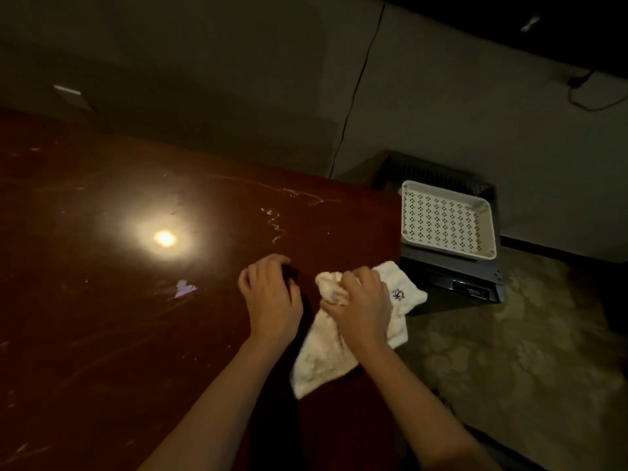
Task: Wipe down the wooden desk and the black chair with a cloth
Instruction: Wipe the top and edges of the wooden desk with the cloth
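— Cloth (326,355) first: where is it?
— It lies on your counter (119,300) near the right edge, one corner hanging over.
— And your hands?
— Your right hand (363,307) has its fingers bunched around a fold of it. Your left hand (272,297) rests beside it, fingers curled, holding nothing.
— Beyond?
— A white perforated tray (448,195) on a dark box (475,287).

A white perforated plastic tray (447,223) is seen resting on a black box-like unit (452,277), which is set on patterned carpet (516,351). A thin black cable (356,86) is run down the wall (458,113) behind.
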